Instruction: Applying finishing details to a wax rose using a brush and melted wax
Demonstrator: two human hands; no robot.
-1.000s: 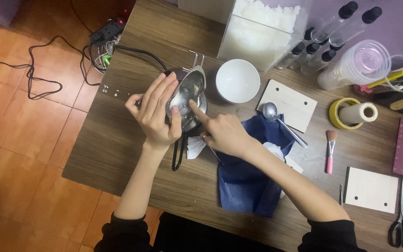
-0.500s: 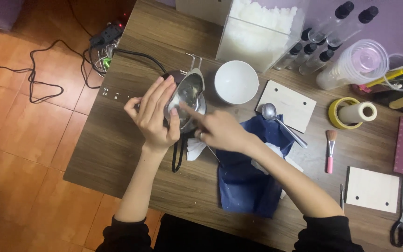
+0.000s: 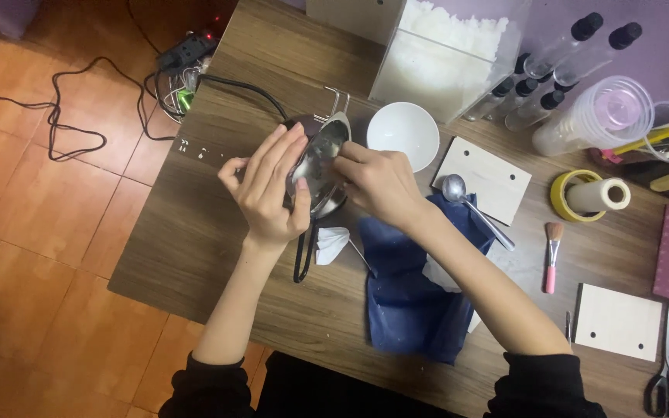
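Two hands meet over a small steel pouring pot (image 3: 320,166), held tipped on its side above the tabletop (image 3: 195,232) w/ its shiny inside facing the camera. Left hand (image 3: 270,186) cups the pot's left side, fingers spread & extended along the wall, thumb tucked under. Right hand (image 3: 377,179) is curled, fingertips pressed into the pot's inside by the rim; whether it pinches a bit of tissue or cloth there can't be told.

Vs. a sec ago: the right hand has shifted up, from the pot's lower edge to its upper rim, nearer the white bowl (image 3: 403,133). Left hand's hold hardly changed, pot tilt about the same. Judging by that, the right hand is working round the inner wall, i.e. the rubbing or wiping is mid-way, w/ the upper part now being covered.

Around it: a black cord (image 3: 303,255) hangs below the pot, and a crumpled white tissue (image 3: 331,243) lies just beside it. A blue cloth (image 3: 416,294) lies under the right forearm, w/ a metal spoon (image 3: 474,207) at its top edge, next to a pale wooden board (image 3: 483,178). Farther right: a pink-handled brush (image 3: 552,255), a yellow tape roll (image 3: 582,195), a 2nd wooden board (image 3: 617,321), scissors (image 3: 666,371). At the back, a clear box of white flakes (image 3: 443,58) and a stack of clear cups (image 3: 598,116).
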